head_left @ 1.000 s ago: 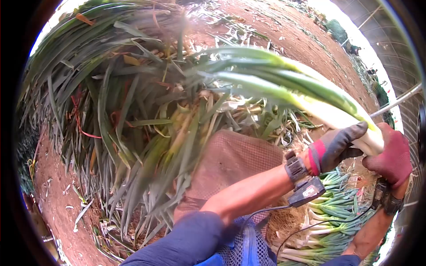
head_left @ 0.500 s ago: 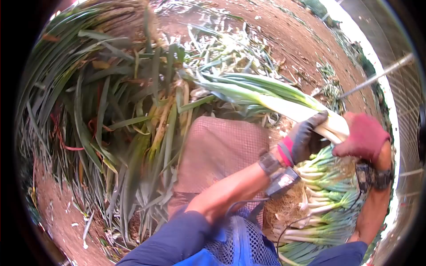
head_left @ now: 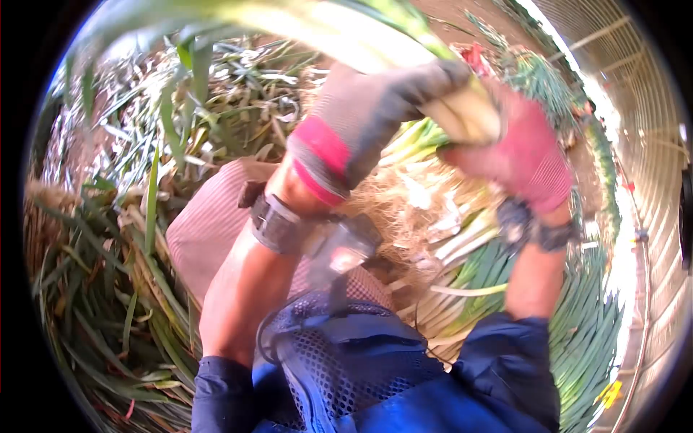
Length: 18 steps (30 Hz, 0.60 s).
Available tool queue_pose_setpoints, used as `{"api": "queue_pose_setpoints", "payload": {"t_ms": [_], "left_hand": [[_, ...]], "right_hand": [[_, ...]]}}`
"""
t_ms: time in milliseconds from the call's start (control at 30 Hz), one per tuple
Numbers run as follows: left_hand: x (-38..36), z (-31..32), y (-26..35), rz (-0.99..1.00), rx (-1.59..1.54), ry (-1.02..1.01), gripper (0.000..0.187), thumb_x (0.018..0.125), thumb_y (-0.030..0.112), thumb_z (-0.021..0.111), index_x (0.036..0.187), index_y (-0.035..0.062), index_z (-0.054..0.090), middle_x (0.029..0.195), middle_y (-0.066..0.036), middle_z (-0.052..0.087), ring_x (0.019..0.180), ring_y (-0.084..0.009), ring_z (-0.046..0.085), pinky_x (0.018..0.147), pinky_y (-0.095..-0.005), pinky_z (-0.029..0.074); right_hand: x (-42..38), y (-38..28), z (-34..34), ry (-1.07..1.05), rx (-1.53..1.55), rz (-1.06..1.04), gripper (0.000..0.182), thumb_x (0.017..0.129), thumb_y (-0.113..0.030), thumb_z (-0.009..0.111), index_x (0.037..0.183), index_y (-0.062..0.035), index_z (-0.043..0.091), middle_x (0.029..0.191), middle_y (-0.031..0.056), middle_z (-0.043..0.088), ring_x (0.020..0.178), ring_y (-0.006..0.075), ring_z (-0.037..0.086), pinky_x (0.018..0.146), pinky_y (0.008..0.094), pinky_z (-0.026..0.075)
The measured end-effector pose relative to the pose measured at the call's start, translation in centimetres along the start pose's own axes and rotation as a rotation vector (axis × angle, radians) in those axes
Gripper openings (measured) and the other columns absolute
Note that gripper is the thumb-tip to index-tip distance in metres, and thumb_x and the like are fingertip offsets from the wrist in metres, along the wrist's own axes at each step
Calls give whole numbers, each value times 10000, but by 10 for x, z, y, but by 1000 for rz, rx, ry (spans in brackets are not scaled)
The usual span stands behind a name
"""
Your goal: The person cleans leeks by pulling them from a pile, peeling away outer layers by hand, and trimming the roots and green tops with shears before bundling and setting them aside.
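Observation:
A thick handful of green onions [head_left: 468,114] stretches across the top of the head view, pale root end to the right and blurred green leaves to the left. My left hand [head_left: 375,119], in a grey and pink glove, is wrapped round the white stalks. My right hand [head_left: 516,148], in a red glove and smeared by motion, is closed against their root end; its fingertips are partly hidden. Below the hands lie loose pale roots [head_left: 411,206] and a row of green onions [head_left: 469,249] with white ends toward the left.
A big heap of untidy leafy green onions [head_left: 108,289] fills the left side. Leaf scraps [head_left: 238,97] litter the ground at upper left. My leg in checked cloth [head_left: 216,209] lies between. More green onions [head_left: 588,325] are laid along the right, beside a ribbed wall [head_left: 664,216].
The view has swung right and nearer the laid-out onions. Both hands and the held green onions now sit higher and closer, with the leaves sweeping left. Both hands keep their hold.

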<state>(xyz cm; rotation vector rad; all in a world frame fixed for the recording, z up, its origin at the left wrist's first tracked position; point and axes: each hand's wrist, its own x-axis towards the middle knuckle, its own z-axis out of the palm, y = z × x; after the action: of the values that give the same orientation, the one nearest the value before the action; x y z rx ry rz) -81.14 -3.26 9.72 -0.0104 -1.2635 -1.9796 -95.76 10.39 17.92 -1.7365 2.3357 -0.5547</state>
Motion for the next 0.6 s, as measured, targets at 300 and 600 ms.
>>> {"api": "queue_pose_setpoints", "payload": {"t_ms": [300,600], "left_hand": [[4,91,-97,-413,894,-562,982,786,519,864,1476,-69,487,1408,-297,604,1263,-369,640,1021,-425,532],[-59,-90,-99,-591,466,6,565,974,177,759,1442,-63,552,1326,-185,686,1165,-235,683,1031,-348,552]], "right_hand": [[-151,155,190,593,557,190,478,1049,-387,569,1335,-4,570,1253,109,676,1066,190,665,828,312,576],[-173,222,239,1042,1635,521,520,1067,-419,539,1413,-31,549,1249,147,689,1112,263,689,964,365,579]]}}
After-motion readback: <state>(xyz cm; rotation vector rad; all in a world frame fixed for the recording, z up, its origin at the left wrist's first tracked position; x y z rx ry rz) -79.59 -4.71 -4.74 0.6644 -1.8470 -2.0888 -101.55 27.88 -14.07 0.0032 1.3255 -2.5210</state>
